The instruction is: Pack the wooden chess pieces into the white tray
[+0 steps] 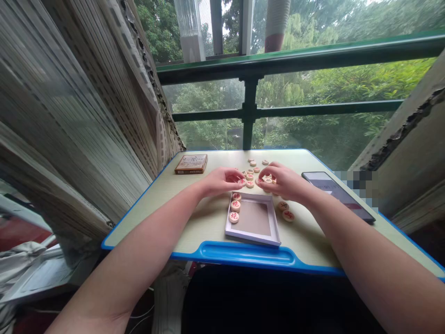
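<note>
My left hand (221,180) reaches past the far left corner of a shallow white box (255,238), its fingertips closed on a Chinese chess piece (242,183) with a red character. Opposite it, my right hand (281,180) bends its fingers at another red-marked piece (258,182), thumb and fingertips against it. Three round wooden pieces (235,205) sit in a column along the box's left wall. Between and beyond my hands lie several loose pieces (249,176), marked in red or dark. Part of the pile under my right hand is hidden.
Two pieces (288,215) lie right of the box. A brown patterned box lid (191,163) is at the table's far left. On the right rests a tablet (335,195). The table (167,208) has a blue edge and front groove; window railings (250,106) stand behind.
</note>
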`<state>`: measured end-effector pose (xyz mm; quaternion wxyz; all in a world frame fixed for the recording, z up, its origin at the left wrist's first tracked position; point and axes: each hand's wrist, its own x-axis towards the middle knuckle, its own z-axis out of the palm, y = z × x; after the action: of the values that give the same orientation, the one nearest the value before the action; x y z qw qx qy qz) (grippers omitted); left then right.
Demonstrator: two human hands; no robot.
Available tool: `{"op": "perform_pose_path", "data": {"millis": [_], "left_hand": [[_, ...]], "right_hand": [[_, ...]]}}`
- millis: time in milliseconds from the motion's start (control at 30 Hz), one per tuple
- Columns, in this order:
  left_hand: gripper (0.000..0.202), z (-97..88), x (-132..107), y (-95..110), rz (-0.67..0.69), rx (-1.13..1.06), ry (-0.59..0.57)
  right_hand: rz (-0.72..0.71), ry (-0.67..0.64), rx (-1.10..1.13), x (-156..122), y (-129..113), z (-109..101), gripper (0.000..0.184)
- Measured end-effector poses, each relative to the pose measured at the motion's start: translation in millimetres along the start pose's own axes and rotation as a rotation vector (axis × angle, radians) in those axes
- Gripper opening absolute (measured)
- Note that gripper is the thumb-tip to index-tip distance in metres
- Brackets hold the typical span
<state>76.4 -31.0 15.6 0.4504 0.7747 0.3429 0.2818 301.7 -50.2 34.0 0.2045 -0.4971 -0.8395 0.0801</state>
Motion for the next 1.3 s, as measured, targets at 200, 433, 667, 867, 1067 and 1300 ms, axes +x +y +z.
{"op": "perform_pose_path", "data": {"millis": [200, 433, 667, 867, 1067, 1300], "left_hand": [[0.036, -1.4, 2, -4, -0.007, -0.025, 0.044], [0.032, -3.8, 2, -2, -0.033, 0.182, 0.124], [0.032, -0.7, 2, -5, -0.117, 0.104, 0.153], [0.031, -3.7, 4, -9, -0.081, 0.228, 0.188], [0.030, -3.5, 4, -8, -0.017, 0.352, 0.206], [0.039, -7.3, 5, -12, -0.032, 0.317, 0.254]], "right_hand": [[0.026, -0.309, 0.022, -16, -19, -18, 0.027], [0.066, -0.401, -0.012, -20, -23, -19, 0.022], [0.051, -0.323, -0.054, -18, -26, -11, 0.019], [0.046, -0.240, -0.106, -17, -30, -6, 0.019], [0.032, -0.150, -0.138, -12, -26, 1, 0.019], [0.052, -0.084, -0.123, -6, -18, 8, 0.020]]}}
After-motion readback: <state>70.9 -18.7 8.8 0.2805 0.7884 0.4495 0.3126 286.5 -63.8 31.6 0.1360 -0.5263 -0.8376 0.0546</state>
